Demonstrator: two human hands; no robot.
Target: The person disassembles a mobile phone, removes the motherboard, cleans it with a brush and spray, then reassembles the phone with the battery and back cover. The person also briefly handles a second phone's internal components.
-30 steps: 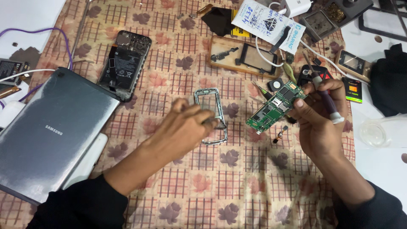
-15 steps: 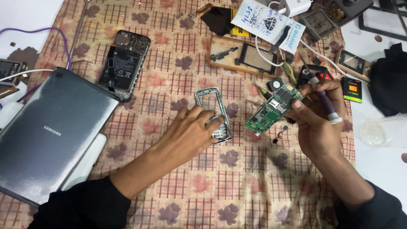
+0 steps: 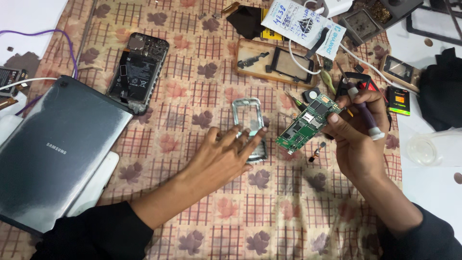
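Note:
My right hand point(image 3: 358, 137) holds a green circuit board point(image 3: 308, 123) tilted above the cloth, and a purple-handled screwdriver point(image 3: 363, 110) is tucked in the same fist. My left hand point(image 3: 226, 154) lies with fingers spread on the cloth, its fingertips resting on the lower end of a silver phone frame point(image 3: 248, 120). A small loose black part point(image 3: 317, 151) lies just below the board.
A grey tablet point(image 3: 53, 149) lies face down at the left. An opened phone with its battery showing point(image 3: 138, 72) sits above it. A wooden tray with phone parts point(image 3: 276, 65), a printed packet point(image 3: 301, 21), cables and small batteries point(image 3: 399, 101) crowd the top right.
My left hand has slid right and its fingers have spread over the lower part of the silver frame. My right hand has kept the board and screwdriver almost still.

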